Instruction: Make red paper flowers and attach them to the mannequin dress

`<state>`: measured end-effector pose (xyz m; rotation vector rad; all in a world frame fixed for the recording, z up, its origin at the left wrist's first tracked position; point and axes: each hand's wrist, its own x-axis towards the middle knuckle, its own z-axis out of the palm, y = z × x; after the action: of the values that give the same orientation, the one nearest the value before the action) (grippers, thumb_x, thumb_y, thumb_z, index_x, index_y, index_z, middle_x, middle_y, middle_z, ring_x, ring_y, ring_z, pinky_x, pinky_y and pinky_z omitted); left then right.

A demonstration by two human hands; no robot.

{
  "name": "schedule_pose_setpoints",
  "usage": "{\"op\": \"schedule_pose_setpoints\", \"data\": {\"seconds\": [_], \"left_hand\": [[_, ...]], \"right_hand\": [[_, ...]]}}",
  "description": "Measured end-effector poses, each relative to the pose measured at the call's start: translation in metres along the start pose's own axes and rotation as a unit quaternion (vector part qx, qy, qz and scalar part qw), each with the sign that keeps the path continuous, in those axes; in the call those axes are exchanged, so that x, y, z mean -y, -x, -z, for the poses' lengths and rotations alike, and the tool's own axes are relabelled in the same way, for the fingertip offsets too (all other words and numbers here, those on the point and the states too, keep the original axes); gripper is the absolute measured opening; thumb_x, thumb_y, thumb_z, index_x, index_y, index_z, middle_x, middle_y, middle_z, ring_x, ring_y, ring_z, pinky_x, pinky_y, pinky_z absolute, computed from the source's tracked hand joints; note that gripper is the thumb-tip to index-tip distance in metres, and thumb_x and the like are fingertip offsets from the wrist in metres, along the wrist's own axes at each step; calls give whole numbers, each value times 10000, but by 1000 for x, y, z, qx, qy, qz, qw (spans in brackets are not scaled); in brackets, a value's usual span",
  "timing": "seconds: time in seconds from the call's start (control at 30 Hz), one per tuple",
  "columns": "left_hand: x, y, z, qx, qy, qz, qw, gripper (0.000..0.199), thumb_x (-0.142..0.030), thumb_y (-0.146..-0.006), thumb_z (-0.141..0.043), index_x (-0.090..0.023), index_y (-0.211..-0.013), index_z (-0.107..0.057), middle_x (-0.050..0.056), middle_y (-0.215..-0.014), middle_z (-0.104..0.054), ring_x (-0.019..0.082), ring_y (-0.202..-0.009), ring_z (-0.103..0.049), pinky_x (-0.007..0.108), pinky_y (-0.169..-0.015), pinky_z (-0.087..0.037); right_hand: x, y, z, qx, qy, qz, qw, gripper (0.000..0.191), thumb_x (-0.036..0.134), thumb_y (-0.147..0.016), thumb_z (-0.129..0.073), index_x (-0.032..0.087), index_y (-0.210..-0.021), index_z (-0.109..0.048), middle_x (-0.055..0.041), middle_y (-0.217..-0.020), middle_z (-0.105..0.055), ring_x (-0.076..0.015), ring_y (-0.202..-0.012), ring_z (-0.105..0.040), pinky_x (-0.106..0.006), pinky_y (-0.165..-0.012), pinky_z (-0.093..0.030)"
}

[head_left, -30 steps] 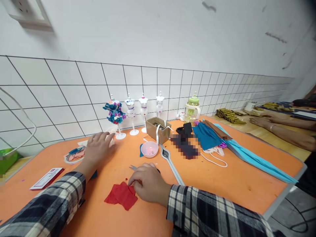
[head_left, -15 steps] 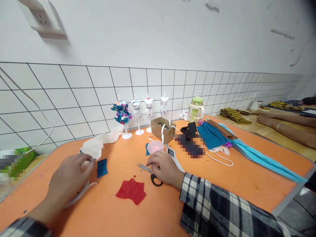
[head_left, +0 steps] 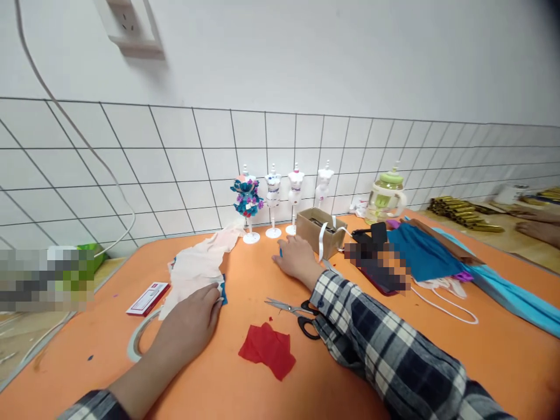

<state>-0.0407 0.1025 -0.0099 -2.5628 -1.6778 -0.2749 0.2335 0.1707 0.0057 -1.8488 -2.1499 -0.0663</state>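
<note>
My left hand (head_left: 190, 321) rests at the near end of a crumpled pale cloth (head_left: 196, 265), fingertips closed on its edge. Beside those fingertips, part of a small blue cloth piece (head_left: 224, 294) shows. My right hand (head_left: 300, 256) reaches forward in front of a cardboard box (head_left: 321, 230), its fingers bent together over a small blue scrap (head_left: 280, 252), of which only a sliver is visible. Scissors (head_left: 291, 308) with black handles lie by my right sleeve, blades pointing left. Red cloth pieces (head_left: 269, 350) overlap on the orange table (head_left: 219, 385) between my forearms.
Small white mannequins (head_left: 273, 195) stand by the wall, one dressed in blue and purple petals (head_left: 248, 198). A tape roll (head_left: 136, 344) and a red-white box (head_left: 147, 298) lie left. A bottle (head_left: 385, 198), blue fabric (head_left: 426, 251) and cords are right. Another person's hand (head_left: 538, 224) is far right.
My right hand has moved forward from beside the scissors; the pink bowl no longer shows. The pale cloth now spreads nearer my left hand. A red-white box has come into view, and the view has shifted.
</note>
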Motion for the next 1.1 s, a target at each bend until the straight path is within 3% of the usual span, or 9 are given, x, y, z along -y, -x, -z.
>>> {"op": "schedule_pose_setpoints", "data": {"seconds": [0.1, 0.23, 0.47, 0.73, 0.93, 1.1], "left_hand": [[1, 0, -4, -6, 0, -16, 1000, 270, -309, -974, -313, -232, -918, -566, 86, -1032, -678, 271, -963, -640, 400, -803, -489], [3, 0, -8, -19, 8, -23, 1000, 257, -307, -971, -344, -238, -951, -591, 87, -1110, -663, 277, -1014, -628, 411, -830, -500], [2, 1, -10, -21, 7, -33, 999, 249, -275, -969, -349, -232, -965, -594, 100, -1162, -647, 274, -1049, -618, 422, -879, -507], [0, 0, -8, -16, -3, -42, 999, 246, -256, -973, -333, -225, -956, -576, 103, -1141, -642, 275, -1035, -616, 410, -875, -501], [0, 1, -7, -8, 4, -39, 999, 235, -253, -982, -332, -220, -941, -562, 99, -1087, -639, 271, -998, -615, 410, -857, -501], [2, 1, -10, -16, 2, -48, 999, 245, -239, -983, -338, -210, -995, -581, 108, -1137, -639, 272, -1025, -612, 416, -877, -503]], "right_hand": [[5, -20, -2, 34, 39, -34, 998, 373, 310, -914, -529, 54, -1156, -652, -277, -1159, -622, -381, -1165, -519, -508, -968, -341], [16, -43, -2, 68, 77, -42, 994, 403, 235, -882, -535, 47, -1231, -610, -288, -1202, -616, -371, -1176, -528, -488, -977, -304], [37, -66, -10, 86, 116, -38, 989, 639, 521, -921, -478, 59, -1360, -531, -291, -1327, -570, -408, -1256, -478, -488, -974, -293], [30, -70, -19, 96, 123, -13, 988, 678, 567, -952, -397, 77, -1407, -513, -272, -1449, -478, -401, -1378, -370, -530, -1097, -153], [30, -71, -24, 115, 133, -14, 984, 723, 574, -958, -409, 99, -1503, -392, -271, -1450, -480, -405, -1359, -405, -557, -1121, -79], [26, -75, -27, 130, 139, -16, 982, 741, 607, -957, -392, 111, -1508, -390, -250, -1445, -497, -395, -1374, -393, -556, -1135, -67]]}}
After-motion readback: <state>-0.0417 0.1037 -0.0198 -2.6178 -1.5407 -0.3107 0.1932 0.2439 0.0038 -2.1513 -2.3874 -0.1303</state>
